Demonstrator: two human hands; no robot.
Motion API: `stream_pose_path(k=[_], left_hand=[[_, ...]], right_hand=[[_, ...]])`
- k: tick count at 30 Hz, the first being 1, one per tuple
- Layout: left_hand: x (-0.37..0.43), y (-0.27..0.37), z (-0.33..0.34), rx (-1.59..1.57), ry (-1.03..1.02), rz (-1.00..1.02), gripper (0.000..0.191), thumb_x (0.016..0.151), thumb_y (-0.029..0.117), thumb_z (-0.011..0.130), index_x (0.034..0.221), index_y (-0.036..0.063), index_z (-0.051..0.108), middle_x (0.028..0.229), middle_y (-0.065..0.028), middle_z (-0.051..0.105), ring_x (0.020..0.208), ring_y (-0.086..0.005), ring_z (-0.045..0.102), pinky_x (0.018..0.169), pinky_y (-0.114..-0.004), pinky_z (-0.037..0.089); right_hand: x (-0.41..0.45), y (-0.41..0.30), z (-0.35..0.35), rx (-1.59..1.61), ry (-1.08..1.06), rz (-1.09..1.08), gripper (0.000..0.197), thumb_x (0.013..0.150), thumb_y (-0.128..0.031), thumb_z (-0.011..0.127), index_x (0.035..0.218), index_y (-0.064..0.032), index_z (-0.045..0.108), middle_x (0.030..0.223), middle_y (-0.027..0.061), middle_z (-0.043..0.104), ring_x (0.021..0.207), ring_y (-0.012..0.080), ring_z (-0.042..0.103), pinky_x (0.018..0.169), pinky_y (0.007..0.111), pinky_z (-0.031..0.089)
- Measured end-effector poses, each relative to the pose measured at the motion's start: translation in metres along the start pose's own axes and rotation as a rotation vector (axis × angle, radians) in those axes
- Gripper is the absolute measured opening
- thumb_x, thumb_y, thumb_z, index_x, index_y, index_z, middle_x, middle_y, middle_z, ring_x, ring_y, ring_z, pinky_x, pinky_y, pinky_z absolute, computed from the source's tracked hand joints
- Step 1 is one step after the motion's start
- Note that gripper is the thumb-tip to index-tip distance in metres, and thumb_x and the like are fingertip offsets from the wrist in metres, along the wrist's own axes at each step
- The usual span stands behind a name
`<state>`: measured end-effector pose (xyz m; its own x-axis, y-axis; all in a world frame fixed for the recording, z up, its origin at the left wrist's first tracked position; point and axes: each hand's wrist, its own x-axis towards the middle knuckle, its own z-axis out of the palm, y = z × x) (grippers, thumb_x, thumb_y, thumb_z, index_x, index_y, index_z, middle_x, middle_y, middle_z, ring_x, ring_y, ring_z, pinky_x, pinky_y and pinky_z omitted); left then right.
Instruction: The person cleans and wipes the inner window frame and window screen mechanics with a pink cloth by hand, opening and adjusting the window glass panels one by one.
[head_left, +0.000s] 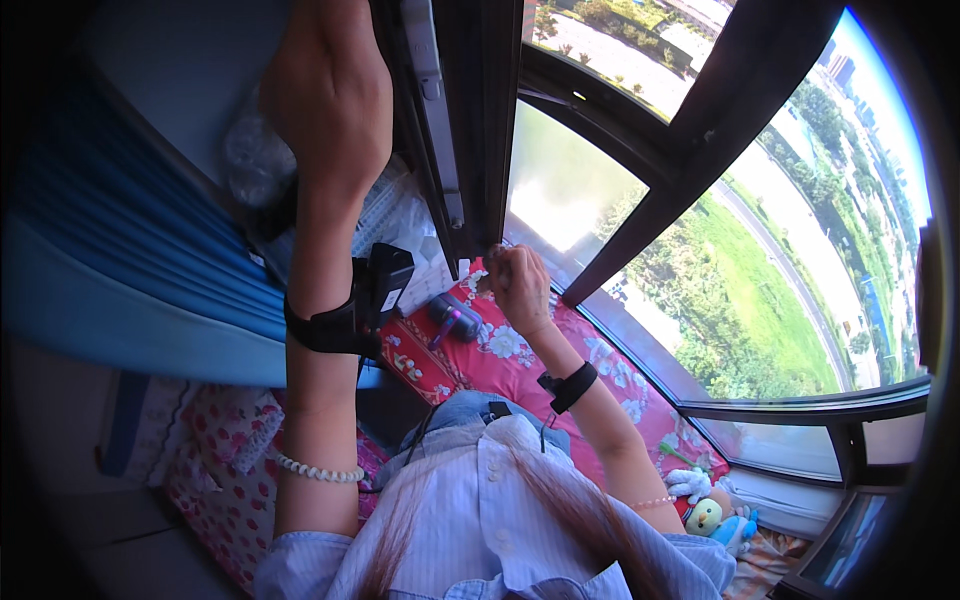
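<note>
My left hand (330, 90) is raised close to the camera beside a dark window sash (480, 127); its fingers run out of the picture at the top, so what it touches is hidden. A pale metal lock strip (442, 142) runs down the edge of that sash. Lower down, my right hand (521, 285) is at the bottom end of the sash, its fingers curled. Something small and greyish-brown seems to be at those fingertips, but I cannot make out what. Beneath both lies a red floral cloth (502, 341).
A dark cylindrical object with a purple strap (455, 319) lies on the cloth near a white box (427, 281) and plastic bags. Blue curtains (150, 247) hang at left. Large window panes (720, 300) overlook greenery far below. Plush toys (709, 517) sit at lower right.
</note>
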<state>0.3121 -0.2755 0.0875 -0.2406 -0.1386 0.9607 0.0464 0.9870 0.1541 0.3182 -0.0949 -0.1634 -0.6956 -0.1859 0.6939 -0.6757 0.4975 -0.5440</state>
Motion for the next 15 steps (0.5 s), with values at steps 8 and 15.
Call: stream_pose_path(k=[8, 15], left_hand=[[0.018, 0.014, -0.024, -0.133, 0.055, -0.041, 0.041, 0.101, 0.03, 0.036, 0.118, -0.0013, 0.058, 0.116, -0.022, 0.061, 0.106, -0.0357, 0.058, 0.091, -0.038, 0.045], [0.019, 0.012, -0.001, -0.68, 0.062, -0.087, 0.035, 0.101, 0.027, 0.037, 0.093, -0.0023, 0.056, 0.074, -0.0209, 0.055, 0.066, -0.0341, 0.054, 0.064, -0.039, 0.041]], right_hand=[[-0.014, 0.005, -0.009, -0.065, -0.142, 0.038, 0.025, 0.076, -0.007, 0.066, 0.095, -0.0052, 0.05, 0.085, 0.0139, 0.056, 0.084, 0.0345, 0.056, 0.074, 0.042, 0.045], [-0.01, -0.006, -0.014, -0.002, -0.031, 0.092, 0.02, 0.082, -0.007, 0.064, 0.098, -0.0045, 0.052, 0.086, 0.0149, 0.057, 0.08, 0.0353, 0.059, 0.068, 0.042, 0.047]])
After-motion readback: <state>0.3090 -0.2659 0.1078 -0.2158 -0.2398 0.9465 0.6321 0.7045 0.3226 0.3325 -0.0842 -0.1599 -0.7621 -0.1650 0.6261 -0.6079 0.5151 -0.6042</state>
